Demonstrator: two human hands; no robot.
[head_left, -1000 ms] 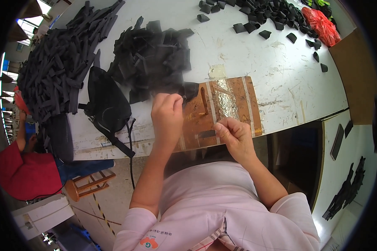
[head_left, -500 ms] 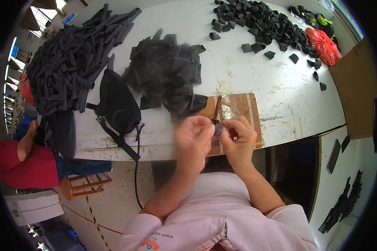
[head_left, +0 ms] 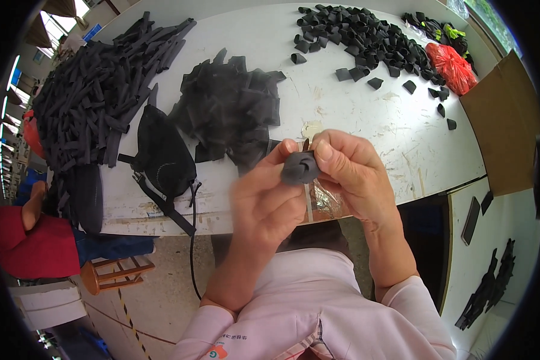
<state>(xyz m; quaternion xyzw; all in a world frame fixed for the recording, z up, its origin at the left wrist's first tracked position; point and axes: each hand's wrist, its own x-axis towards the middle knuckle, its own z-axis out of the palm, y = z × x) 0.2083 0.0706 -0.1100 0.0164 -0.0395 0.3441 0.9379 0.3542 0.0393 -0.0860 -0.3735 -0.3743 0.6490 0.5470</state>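
A small dark grey fabric piece [head_left: 299,170], curled into a rounded loop, is held up between my two hands over the table's front edge. My left hand [head_left: 269,201] pinches its left side, and part of that hand is smeared by motion. On the other side, the thumb and fingers of my right hand [head_left: 361,174] grip the piece's right edge. Just behind it shows the tip of a brown pointed stick [head_left: 306,144]; the rest is hidden. Below my hands lies a brown board [head_left: 330,201] with shiny tape, largely covered by them.
Flat dark fabric pieces [head_left: 231,108] lie heaped beyond my left hand. A black pouch with straps and a cord [head_left: 165,153] sits left of them, near a pile of dark strips [head_left: 93,99]. Small folded loops [head_left: 366,42], a red plastic bag [head_left: 452,67] and cardboard [head_left: 504,126] are at right.
Both hands have risen toward me with the fabric piece, away from the board and stick. The piece now shows larger, as a rounded loop. The whole view has shifted slightly.
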